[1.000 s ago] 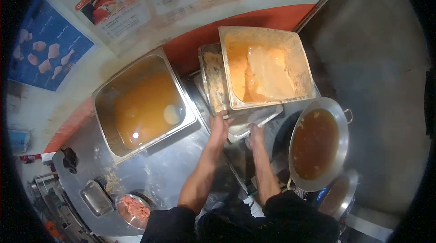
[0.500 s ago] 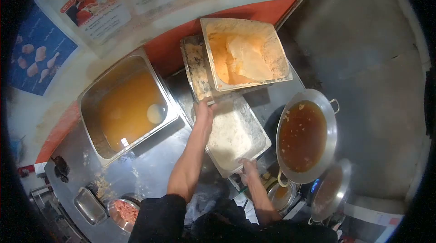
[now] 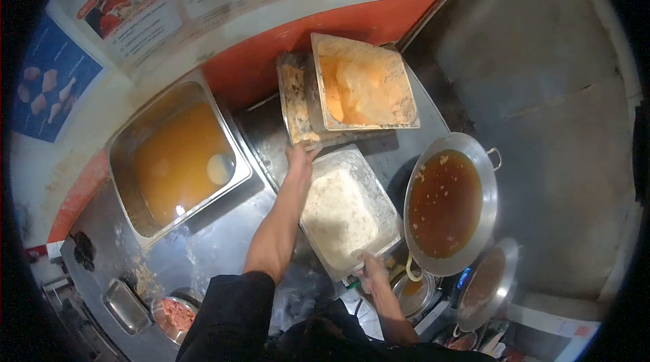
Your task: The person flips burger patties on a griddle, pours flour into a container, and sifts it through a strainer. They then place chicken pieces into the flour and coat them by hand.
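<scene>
My left hand (image 3: 300, 156) grips the near corner of a stained metal tray (image 3: 294, 101). On that tray rests a metal tub (image 3: 411, 101) with orange powder and a pale piece, perhaps a scoop or film, inside. Closer to me is a metal pan (image 3: 384, 216) of white flour. My right hand (image 3: 374, 273), in a clear plastic glove, holds the flour pan's near rim with the fingers closed on it.
Left of the flour pan stands a deep metal container (image 3: 122, 189) of yellowish liquid. A wide two-handled pan (image 3: 489, 216) of brown liquid is close on the right. Nearer me are a bowl of pink meat (image 3: 177, 314), a small metal tray (image 3: 126, 306) and a round pan (image 3: 487, 287).
The tray and orange-powder tub look smaller and have shifted against the wall behind. The flour pan has come slightly nearer, showing more of its far rim. Both hands keep their grips.
</scene>
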Available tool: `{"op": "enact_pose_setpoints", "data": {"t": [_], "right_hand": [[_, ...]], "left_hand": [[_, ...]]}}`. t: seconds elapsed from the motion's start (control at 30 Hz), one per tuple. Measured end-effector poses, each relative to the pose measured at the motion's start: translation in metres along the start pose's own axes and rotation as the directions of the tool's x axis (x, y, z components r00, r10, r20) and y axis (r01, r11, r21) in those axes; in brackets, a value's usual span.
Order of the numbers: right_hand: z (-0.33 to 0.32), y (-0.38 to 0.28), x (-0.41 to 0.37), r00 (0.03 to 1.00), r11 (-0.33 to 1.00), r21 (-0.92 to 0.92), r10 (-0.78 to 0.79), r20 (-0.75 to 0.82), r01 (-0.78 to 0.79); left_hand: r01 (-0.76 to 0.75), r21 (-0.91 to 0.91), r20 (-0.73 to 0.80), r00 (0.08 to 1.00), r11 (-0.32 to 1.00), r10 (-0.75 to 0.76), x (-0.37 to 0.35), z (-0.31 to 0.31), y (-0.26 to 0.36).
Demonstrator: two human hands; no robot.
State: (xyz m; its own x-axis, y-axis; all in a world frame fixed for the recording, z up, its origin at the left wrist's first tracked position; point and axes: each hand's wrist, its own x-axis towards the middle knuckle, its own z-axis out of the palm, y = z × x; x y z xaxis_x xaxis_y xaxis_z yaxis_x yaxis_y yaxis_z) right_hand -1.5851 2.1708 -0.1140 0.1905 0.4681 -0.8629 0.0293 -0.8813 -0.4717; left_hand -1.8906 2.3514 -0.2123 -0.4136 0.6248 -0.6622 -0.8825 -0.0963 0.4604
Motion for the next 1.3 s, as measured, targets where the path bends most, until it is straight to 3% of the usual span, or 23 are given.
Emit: {"op": "enact_pose_setpoints", "data": {"t": [0.13, 0.2, 0.37, 0.43, 0.5, 0.53, 0.6, 0.63, 0.67, 0.7, 0.8, 0.87, 1.0, 1.07, 1.13, 1.2, 1.27, 1.3], "right_hand": [[-0.003, 0.006, 0.007, 0.998, 0.997, -0.069, 0.017, -0.053, -0.021], [-0.009, 0.015, 0.015, 0.999, 0.999, -0.034, 0.033, -0.026, -0.034], [-0.002, 0.004, 0.000, 1.000, 1.000, 0.016, 0.006, -0.020, -0.005], [-0.005, -0.001, -0.001, 0.995, 0.998, -0.006, 0.062, 0.073, -0.062], [-0.004, -0.004, -0.007, 0.997, 0.999, 0.034, 0.015, 0.080, -0.018], [0.000, -0.006, -0.012, 0.995, 0.997, 0.077, -0.025, 0.093, 0.018], [0.006, -0.023, -0.023, 0.983, 0.984, 0.154, 0.063, 0.173, -0.090], [0.005, -0.022, -0.011, 0.972, 0.975, 0.193, 0.062, 0.229, -0.108], [-0.002, -0.020, 0.002, 0.949, 0.968, 0.178, 0.120, 0.291, -0.177], [-0.009, -0.006, 0.029, 0.936, 0.970, 0.185, 0.085, 0.340, -0.156], [0.008, -0.027, 0.006, 0.961, 0.976, 0.185, 0.062, 0.268, -0.115], [0.013, -0.028, 0.008, 0.965, 0.970, 0.232, 0.013, 0.263, -0.076], [0.022, -0.028, 0.022, 0.964, 0.938, 0.339, -0.021, 0.267, -0.073], [0.028, -0.030, 0.012, 0.921, 0.906, 0.418, -0.105, 0.376, -0.067], [0.039, -0.030, -0.001, 0.923, 0.884, 0.458, -0.095, 0.372, -0.094], [0.041, -0.029, 0.000, 0.937, 0.894, 0.444, -0.105, 0.334, -0.057], [0.048, -0.033, -0.007, 0.960, 0.914, 0.406, -0.112, 0.256, -0.001], [0.050, -0.031, -0.014, 0.976, 0.930, 0.365, -0.117, 0.182, 0.044]], "left_hand": [[0.000, 0.018, 0.031, 1.000, 1.000, 0.000, 0.005, 0.000, -0.004], [0.004, 0.070, -0.114, 0.993, 0.998, 0.004, 0.007, 0.008, -0.008], [-0.009, 0.105, -0.227, 0.973, 0.994, 0.033, 0.018, 0.014, -0.015], [-0.035, 0.119, -0.258, 0.964, 0.992, 0.066, 0.034, 0.009, -0.015], [0.023, 0.535, -0.318, 0.932, 0.844, 0.176, 0.047, 0.002, -0.010], [0.015, 0.537, -0.320, 0.929, 0.843, 0.187, 0.045, 0.002, -0.003], [-0.059, 0.832, -0.181, 0.911, 0.551, 0.371, 0.028, -0.005, 0.011], [-0.145, 0.904, -0.117, 0.821, 0.401, 0.559, -0.015, 0.015, 0.021], [-0.144, 0.910, -0.109, 0.821, 0.389, 0.560, -0.051, 0.021, 0.033], [-0.237, 0.867, -0.034, 0.850, 0.439, 0.526, -0.083, 0.025, 0.043], [-0.374, 0.765, 0.113, 0.879, 0.524, 0.464, -0.166, 0.017, 0.055], [-0.566, 0.625, 0.294, 0.808, 0.537, 0.511, -0.182, -0.019, 0.039], [-0.514, 0.766, 0.336, 0.832, 0.386, 0.441, -0.245, -0.050, 0.023], [-0.259, 0.679, 0.170, 0.966, 0.687, 0.197, -0.258, -0.050, 0.013], [-0.297, 0.614, 0.197, 0.955, 0.731, 0.222, -0.224, -0.072, -0.018], [-0.335, 0.828, 0.219, 0.931, 0.450, 0.291, -0.208, -0.081, -0.026], [-0.305, 0.860, 0.199, 0.939, 0.410, 0.282, -0.200, -0.078, -0.016], [-0.329, 0.890, 0.233, 0.924, 0.315, 0.304, -0.200, -0.077, -0.012]]}}
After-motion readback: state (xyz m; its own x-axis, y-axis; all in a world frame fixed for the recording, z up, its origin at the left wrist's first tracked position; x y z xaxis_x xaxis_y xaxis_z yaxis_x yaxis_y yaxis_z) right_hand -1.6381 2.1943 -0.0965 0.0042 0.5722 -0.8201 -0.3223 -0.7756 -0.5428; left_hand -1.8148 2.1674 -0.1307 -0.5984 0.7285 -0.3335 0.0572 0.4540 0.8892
